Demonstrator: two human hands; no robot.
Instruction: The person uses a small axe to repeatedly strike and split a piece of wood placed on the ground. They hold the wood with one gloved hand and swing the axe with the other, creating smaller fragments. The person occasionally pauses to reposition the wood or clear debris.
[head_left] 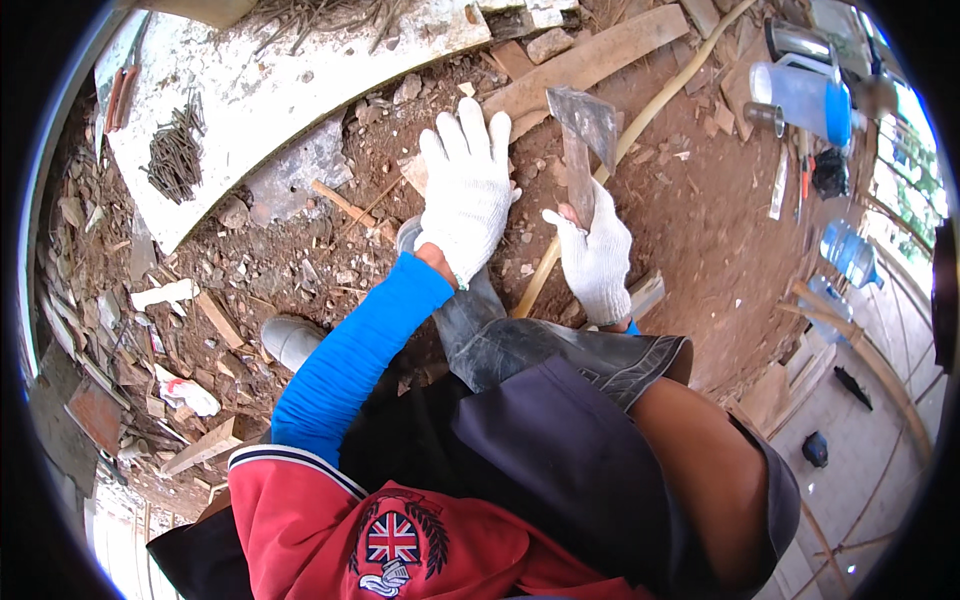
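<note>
My left hand (466, 195), in a white knit glove, is stretched out flat with its fingers apart, back upward, over the dirt beside the lower end of a wooden plank (600, 60). Whether the palm touches anything beneath is hidden. In another white glove, my right hand (598, 258) is closed round the wooden handle of a hatchet (578, 172). The hatchet's wide, worn grey metal head points up and away from me, above a pale yellow pole (680, 82) on the ground. My grey rubber boot (480, 325) is just below the left hand.
A whitish board (270, 85) at the far left bears a pile of nails (176, 150) and pliers (122, 98). Rubble and wood scraps (220, 318) litter the left. A blue-and-clear jug (800, 100) and water bottles (850, 252) lie right, near a tiled floor (870, 480).
</note>
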